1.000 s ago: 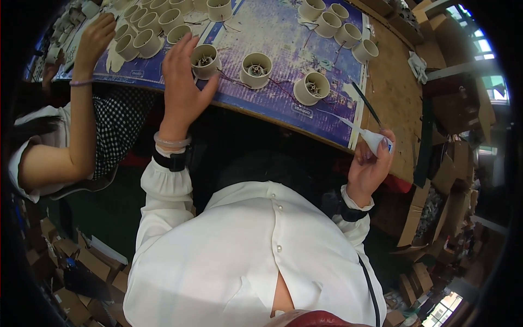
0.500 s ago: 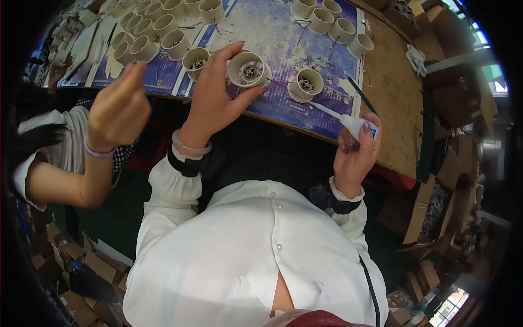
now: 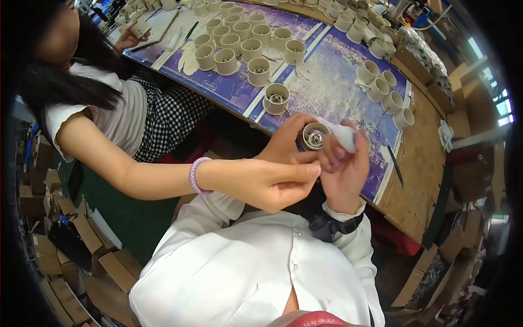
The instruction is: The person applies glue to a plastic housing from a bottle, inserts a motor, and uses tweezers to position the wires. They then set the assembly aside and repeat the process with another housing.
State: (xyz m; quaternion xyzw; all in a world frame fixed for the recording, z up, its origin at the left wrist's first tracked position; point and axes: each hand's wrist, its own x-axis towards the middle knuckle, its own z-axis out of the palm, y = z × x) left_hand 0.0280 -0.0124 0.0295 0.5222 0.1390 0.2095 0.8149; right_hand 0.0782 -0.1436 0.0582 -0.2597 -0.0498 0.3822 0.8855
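Note:
My left hand (image 3: pixel 286 141) curls around a cream-coloured round cup (image 3: pixel 309 146) with metal parts inside, above the near edge of the table. Beside it, my right hand (image 3: pixel 348 169) grips a small white squeeze bottle (image 3: pixel 345 137); its nozzle is blurred, and I cannot tell whether it touches the cup. Another person's hand (image 3: pixel 278 182), with a lilac braided band at the wrist, reaches across in front of my left wrist. That hand's fingers are pinched together close to my right hand; what they hold, if anything, is too small to tell. Another such cup shows partly behind my right hand.
Several similar cups (image 3: pixel 251 50) stand in rows at the left of the purple-patterned table sheet (image 3: pixel 327 71); more cups (image 3: pixel 379 90) stand at the right. A dark green stick (image 3: pixel 395 166) lies near the right edge. The co-worker (image 3: pixel 109 90) sits close on my left.
My view has swung left. The squeeze bottle in my right hand has come over to the cup in my left hand. The co-worker's hand has reached rightward across to my hands.

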